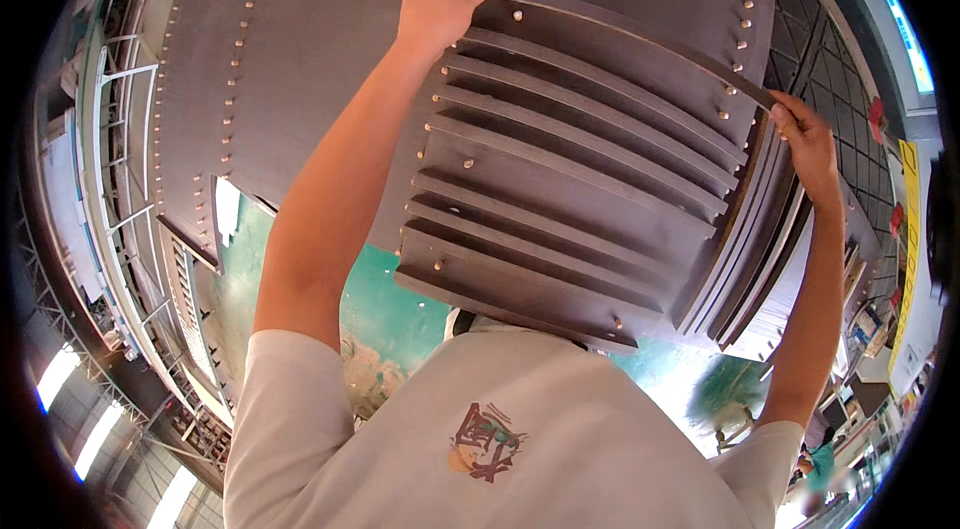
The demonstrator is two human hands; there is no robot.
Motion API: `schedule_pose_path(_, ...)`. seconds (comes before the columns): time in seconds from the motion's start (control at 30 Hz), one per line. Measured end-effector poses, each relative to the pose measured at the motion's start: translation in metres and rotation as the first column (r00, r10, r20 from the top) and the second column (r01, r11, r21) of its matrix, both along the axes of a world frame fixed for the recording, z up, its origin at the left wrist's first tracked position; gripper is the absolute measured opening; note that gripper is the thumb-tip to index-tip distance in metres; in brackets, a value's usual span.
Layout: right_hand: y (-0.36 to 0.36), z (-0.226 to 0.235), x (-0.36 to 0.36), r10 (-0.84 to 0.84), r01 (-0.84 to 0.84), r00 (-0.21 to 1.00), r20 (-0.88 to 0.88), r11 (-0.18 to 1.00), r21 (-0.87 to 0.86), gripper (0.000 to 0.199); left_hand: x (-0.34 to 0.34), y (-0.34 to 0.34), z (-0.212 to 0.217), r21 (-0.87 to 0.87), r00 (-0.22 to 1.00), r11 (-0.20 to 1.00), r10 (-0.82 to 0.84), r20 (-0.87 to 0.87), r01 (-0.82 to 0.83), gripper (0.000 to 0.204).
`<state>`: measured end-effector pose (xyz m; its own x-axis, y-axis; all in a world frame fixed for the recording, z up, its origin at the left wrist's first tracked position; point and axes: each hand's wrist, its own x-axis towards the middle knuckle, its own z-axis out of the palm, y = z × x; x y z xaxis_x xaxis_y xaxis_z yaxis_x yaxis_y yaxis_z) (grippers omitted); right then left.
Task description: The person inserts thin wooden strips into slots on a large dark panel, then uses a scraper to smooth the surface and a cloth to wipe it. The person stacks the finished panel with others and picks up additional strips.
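Observation:
A long, thin dark brown strip point(612, 17) spans between my two hands across the far part of the work surface. My left hand point(438, 11) pinches its left end between thumb and fingers. At the other end, my right hand point(808, 144) is closed around the strip, thumb on top. Nearer to me, several similar strips point(585, 141) stand on edge, roughly parallel, on a dark brown board. Short light-coloured pegs point(468, 163) stick up along the board's sides and between some of the strips.
A large dark panel point(330, 59) with rows of pegs lies to the left. More long strips point(735, 249) are bundled beside the board, below my right hand. A green floor point(390, 299) shows below. White metal railing point(115, 129) runs at the far left, and a yellow-marked edge point(908, 259) at the right.

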<state>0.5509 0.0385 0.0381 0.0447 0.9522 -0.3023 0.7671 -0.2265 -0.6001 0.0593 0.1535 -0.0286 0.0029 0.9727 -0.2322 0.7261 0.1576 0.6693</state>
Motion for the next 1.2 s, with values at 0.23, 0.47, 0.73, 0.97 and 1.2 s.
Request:
schedule_pose_path(0.23,0.005,-0.006,0.007,0.054,-0.054,0.998,0.011,0.999,-0.003,0.044,-0.003,-0.004,-0.008,0.161,0.983,0.980,-0.095,-0.160,0.121,0.038)
schedule_pose_path(0.47,0.005,-0.018,0.011,0.045,-0.043,0.998,0.035,0.998,-0.041,0.043,0.002,-0.003,-0.004,0.036,0.979,0.996,-0.071,-0.192,0.079,0.034)
schedule_pose_path(0.73,-0.003,-0.039,0.010,0.083,-0.084,0.996,0.015,0.995,0.059,0.038,0.000,-0.004,-0.006,0.078,0.966,0.992,-0.077,-0.246,0.099,0.033)
schedule_pose_path(0.97,-0.018,-0.026,-0.015,0.078,-0.092,0.991,0.108,0.988,0.128,0.032,-0.001,-0.013,0.011,0.054,0.988,0.998,-0.035,-0.149,0.043,0.040)
schedule_pose_path(1.2,-0.023,-0.030,-0.011,0.291,-0.369,0.908,0.303,0.897,0.245,0.028,0.003,-0.016,0.014,0.037,0.997,0.997,0.067,-0.028,-0.066,0.047)
